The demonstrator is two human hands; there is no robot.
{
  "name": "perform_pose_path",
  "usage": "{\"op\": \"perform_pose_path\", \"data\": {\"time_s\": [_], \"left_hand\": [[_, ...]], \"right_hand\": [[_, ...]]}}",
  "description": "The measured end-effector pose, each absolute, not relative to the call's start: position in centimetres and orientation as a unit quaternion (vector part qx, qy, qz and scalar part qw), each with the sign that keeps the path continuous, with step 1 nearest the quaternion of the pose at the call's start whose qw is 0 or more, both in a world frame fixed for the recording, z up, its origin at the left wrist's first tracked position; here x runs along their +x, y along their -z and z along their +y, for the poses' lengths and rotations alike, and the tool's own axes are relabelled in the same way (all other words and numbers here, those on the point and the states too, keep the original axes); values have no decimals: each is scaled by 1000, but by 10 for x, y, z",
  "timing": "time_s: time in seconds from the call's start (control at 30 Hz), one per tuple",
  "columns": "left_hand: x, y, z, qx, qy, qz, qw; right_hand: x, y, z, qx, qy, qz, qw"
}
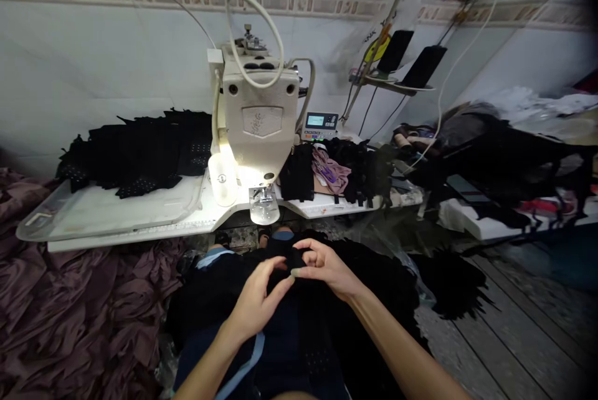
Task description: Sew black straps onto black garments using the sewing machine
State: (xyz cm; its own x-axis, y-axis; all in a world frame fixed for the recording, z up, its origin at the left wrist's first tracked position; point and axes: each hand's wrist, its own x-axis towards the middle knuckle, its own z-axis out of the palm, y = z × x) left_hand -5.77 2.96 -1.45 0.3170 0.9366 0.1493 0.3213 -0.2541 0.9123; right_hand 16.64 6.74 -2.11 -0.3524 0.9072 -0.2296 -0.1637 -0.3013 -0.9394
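Note:
Over the lap, my left hand (256, 300) and my right hand (327, 268) meet with thumb tips close together. Both hold a piece of black fabric (294, 258) between thumb and curled fingers; its edges blend into the black cloth (374, 288) on the lap. Beyond the hands stands a white sewing machine (261, 107), its lamp lit and a clear guard (264, 205) below the head. A small control panel (321, 123) with a lit screen is right of the machine.
Black pieces (140, 147) are piled on the machine table (126, 235) at left; more black pieces and a pink scrunched cloth (331, 169) lie right of the machine. Mauve fabric (70, 300) heaps at far left. Black thread cones (423, 67) stand at upper right.

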Motion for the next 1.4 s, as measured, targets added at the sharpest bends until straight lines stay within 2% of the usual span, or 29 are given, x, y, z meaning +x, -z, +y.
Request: {"op": "perform_pose_path", "data": {"time_s": [0.1, 0.27, 0.37, 0.5, 0.63, 0.8, 0.97, 1.17, 1.23, 1.33, 1.4], "left_hand": [[-57, 14, 31, 701, -310, 434, 473], [-56, -5, 24, 696, -368, 465, 405], [-62, -27, 32, 716, -419, 465, 309], [-74, -52, 54, 755, -453, 460, 112], [-83, -65, 73, 846, -354, 391, -76], [-79, -59, 79, 856, -237, 417, -191], [-59, -45, 77, 797, -255, 500, -222], [-53, -38, 79, 781, -278, 519, -209], [-60, -38, 81, 790, -294, 505, -187], [-77, -39, 85, 811, -322, 471, -130], [-87, -39, 88, 826, -333, 444, -96]], "right_hand": [[166, 12, 66, -425, -669, -498, 351], [162, -16, 80, -422, -626, -551, 356], [156, -37, 94, -393, -602, -574, 391], [139, -55, 118, -353, -514, -609, 490], [120, -54, 142, -376, -429, -616, 543], [103, -37, 160, -411, -565, -442, 562], [94, -29, 163, -425, -591, -352, 588], [94, 1, 134, -459, -568, -367, 577], [99, 23, 114, -456, -548, -444, 543], [116, 55, 85, -450, -528, -577, 431], [134, 70, 73, -460, -526, -594, 397]]}}
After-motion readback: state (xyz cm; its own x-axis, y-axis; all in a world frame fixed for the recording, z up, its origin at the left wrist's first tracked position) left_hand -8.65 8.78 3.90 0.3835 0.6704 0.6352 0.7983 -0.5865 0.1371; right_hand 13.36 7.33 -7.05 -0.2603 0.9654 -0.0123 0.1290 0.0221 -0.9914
